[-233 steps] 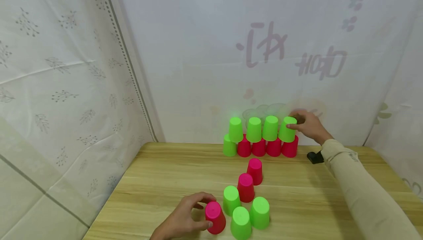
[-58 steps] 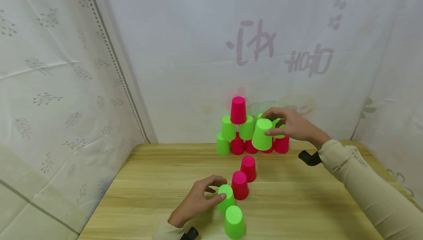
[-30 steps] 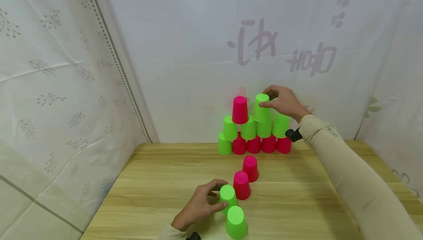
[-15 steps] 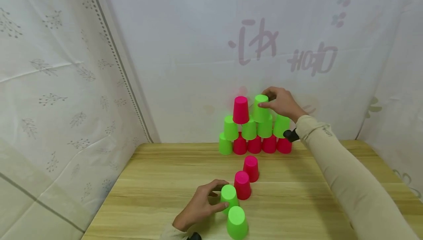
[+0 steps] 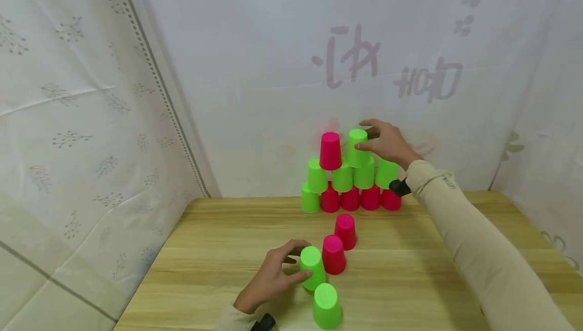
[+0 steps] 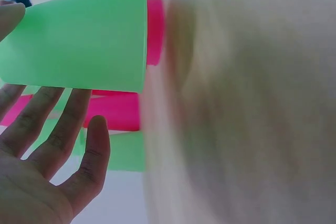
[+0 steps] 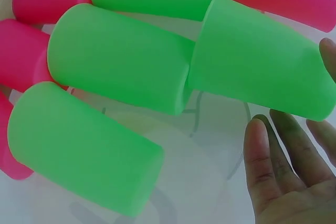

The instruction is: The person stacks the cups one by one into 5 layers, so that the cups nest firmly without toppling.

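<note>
My left hand grips an upside-down green plastic cup by its sides. In the left wrist view its rim hangs above the blurred tabletop. At the back stands a pyramid of upturned cups. Its lowest row is one green cup and several red cups; above that is a row of green cups. A red cup and a green cup stand side by side on the third level. Around that upper green cup my right hand has its fingers spread, with the thumb close against its side.
Two red cups and a green cup stand upside down on the wooden table, near the left hand. A patterned white cloth hangs close behind the pyramid. Black devices are worn at both wrists.
Since the earliest frame, a red and a green cup have come onto the third level. In the last half second, the right fingers spread from the green cup, and the left hand raised its cup slightly.
</note>
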`<state>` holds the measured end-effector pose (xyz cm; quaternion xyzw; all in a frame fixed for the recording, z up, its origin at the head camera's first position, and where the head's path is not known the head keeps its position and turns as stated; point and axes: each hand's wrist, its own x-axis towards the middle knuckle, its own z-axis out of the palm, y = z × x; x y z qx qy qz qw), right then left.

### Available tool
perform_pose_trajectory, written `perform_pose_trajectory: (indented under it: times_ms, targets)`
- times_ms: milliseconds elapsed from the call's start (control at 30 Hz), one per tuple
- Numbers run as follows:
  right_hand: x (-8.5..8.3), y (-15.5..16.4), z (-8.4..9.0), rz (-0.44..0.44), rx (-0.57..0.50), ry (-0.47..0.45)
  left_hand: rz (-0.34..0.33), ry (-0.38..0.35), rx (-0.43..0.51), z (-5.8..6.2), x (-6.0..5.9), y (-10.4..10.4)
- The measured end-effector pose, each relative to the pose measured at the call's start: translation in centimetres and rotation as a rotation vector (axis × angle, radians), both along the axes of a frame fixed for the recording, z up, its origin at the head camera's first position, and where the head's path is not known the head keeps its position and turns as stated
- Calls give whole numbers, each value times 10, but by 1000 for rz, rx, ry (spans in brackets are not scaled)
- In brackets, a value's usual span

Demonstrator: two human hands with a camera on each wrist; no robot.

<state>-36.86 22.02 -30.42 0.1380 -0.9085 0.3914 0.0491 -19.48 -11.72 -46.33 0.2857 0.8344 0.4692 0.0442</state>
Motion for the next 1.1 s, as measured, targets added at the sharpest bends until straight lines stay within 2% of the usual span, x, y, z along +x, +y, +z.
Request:
perform_pose_trajectory:
  times_ms: [267,433,633,833,933,1100]
  targets:
    - [13,9,-4,-13,-3,41,0,81,18,21,-5,0]
    - [29,23,-4,-38,-13,96,-11,155,7,43,-13,4]
    - [59,39,-9,-40,-29,141,-31,185,3,72,-26,15]
    - [89,45,-29,-12,-10,163,-55,219,25,94,-40,28]
    - [101,41,-43,-1,-6,141,-80,254,22,105,-49,38]
    - [115,29,-70,59,6,105,-106,313,6,133,-67,56]
